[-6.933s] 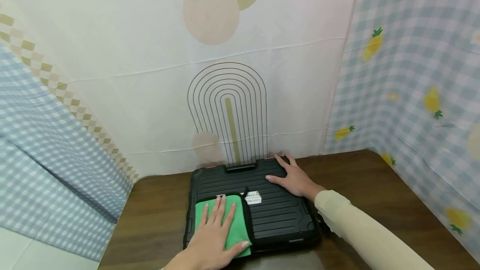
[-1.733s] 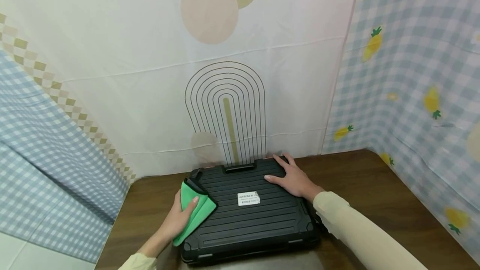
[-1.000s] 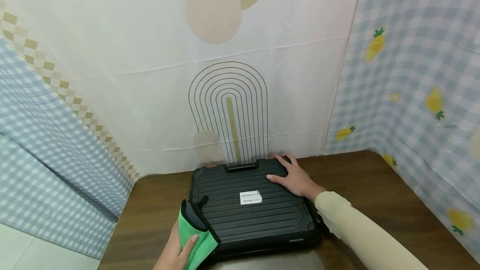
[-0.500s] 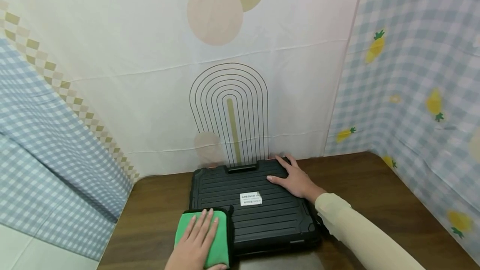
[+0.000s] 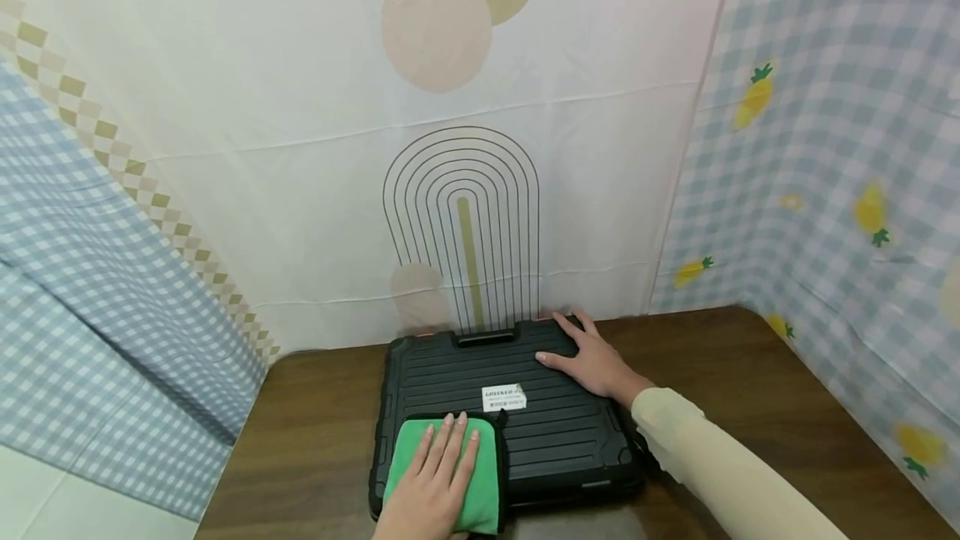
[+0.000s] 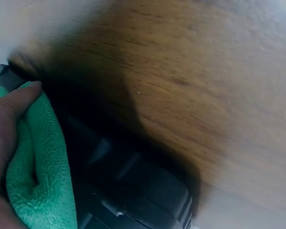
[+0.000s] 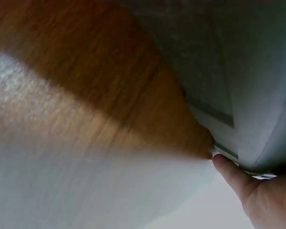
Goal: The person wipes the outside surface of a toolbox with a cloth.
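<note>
A black ribbed hard case (image 5: 555,432) lies flat on the table, a white label (image 5: 504,397) on its lid. My left hand (image 5: 435,482) rests flat on a green cloth (image 5: 483,473) with a dark border, pressing it onto the lid's near-left part. In the left wrist view a digit lies along the folded green cloth (image 6: 47,167), beside the dark case (image 6: 138,186). My right hand (image 5: 592,361) rests with spread fingers on the far-right corner of the case. The right wrist view shows one digit of the right hand (image 7: 269,200) touching the case edge.
The brown wooden table (image 5: 315,432) extends on both sides of the case. A white patterned curtain (image 5: 322,215) hangs behind its far edge. Checked cloths hang at the left (image 5: 127,273) and the right (image 5: 810,215).
My left hand gripped the folded cloth at the case's left edge, brought it toward the near-left corner, laid it flat, then slid it right across the lid. The right hand stayed put.
</note>
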Demonstrator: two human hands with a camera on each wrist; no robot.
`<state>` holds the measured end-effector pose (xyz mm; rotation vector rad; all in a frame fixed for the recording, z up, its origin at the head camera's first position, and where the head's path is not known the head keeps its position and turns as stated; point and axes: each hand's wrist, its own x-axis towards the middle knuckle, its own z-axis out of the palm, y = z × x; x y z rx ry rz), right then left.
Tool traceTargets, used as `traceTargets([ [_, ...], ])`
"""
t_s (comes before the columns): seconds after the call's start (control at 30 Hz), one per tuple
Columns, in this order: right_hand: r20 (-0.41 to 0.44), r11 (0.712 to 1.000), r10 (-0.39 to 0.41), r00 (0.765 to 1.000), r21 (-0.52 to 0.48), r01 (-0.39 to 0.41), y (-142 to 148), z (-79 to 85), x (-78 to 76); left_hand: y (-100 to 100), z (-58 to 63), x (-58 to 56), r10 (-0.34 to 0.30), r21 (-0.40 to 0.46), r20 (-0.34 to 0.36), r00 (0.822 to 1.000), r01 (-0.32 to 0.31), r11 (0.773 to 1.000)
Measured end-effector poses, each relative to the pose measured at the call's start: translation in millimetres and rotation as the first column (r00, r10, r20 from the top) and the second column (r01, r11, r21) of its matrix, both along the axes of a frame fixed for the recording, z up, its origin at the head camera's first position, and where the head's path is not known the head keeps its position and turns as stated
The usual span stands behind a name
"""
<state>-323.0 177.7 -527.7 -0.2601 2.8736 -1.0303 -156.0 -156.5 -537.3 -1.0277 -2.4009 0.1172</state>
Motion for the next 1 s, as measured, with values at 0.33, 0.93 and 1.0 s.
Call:
traceTargets([
  [0.33,-0.009,0.997,0.015,1.000,0.076,-0.014,-3,0.9,-0.7,-8,9.0,0.6,-0.092,0.071,-0.041,0.995,0.095,0.993],
  [0.93,-0.112,0.973,0.102,0.988,0.219,-0.075,0,21.7,3.6,-78,82.6,-8.5,0.141,0.496,0.112,0.984,-0.178,0.850],
  [1.0,-0.129,0.963,0.140,0.982,0.248,-0.105,1,27.9,3.3,-97,89.4,-11.4,0.239,0.517,0.201,0.950,-0.310,0.798],
])
